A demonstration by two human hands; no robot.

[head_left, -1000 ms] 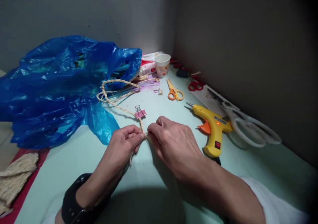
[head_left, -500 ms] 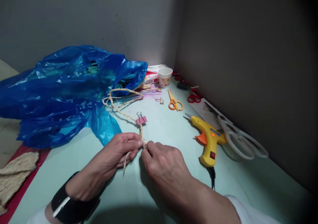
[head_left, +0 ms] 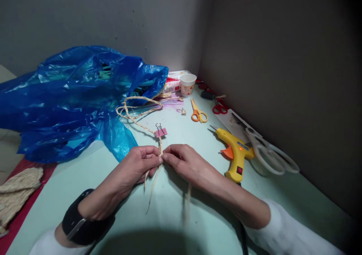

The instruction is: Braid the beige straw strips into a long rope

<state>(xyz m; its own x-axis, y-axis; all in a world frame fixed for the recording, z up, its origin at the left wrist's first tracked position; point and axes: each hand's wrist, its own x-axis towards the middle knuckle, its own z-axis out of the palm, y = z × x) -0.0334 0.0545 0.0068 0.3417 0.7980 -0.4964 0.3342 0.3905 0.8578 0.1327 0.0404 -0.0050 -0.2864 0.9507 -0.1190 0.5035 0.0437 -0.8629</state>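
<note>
A thin braided straw cord (head_left: 141, 126) runs in loops across the table toward me, and a pink binder clip (head_left: 161, 132) grips it just beyond my fingers. My left hand (head_left: 143, 164) pinches the near end of the braid between thumb and fingers. From the right, my right hand (head_left: 181, 160) closes on the same spot, its thumb and index finger meeting the left thumb. Loose straw strands (head_left: 152, 194) dangle below the left hand. Another strand, blurred, hangs under the right hand.
Left lies a large blue plastic bag (head_left: 73, 93), with a woven straw piece (head_left: 21, 189) nearer me. On the right are a yellow glue gun (head_left: 237, 151), large white-handled scissors (head_left: 268, 157) and orange-handled scissors (head_left: 198, 113). A paper cup (head_left: 187, 86) stands at the back.
My right hand has turned and lifted slightly, its fingertips now against the braid beside the left thumb. More loose strands show below. The whole view has shifted slightly.
</note>
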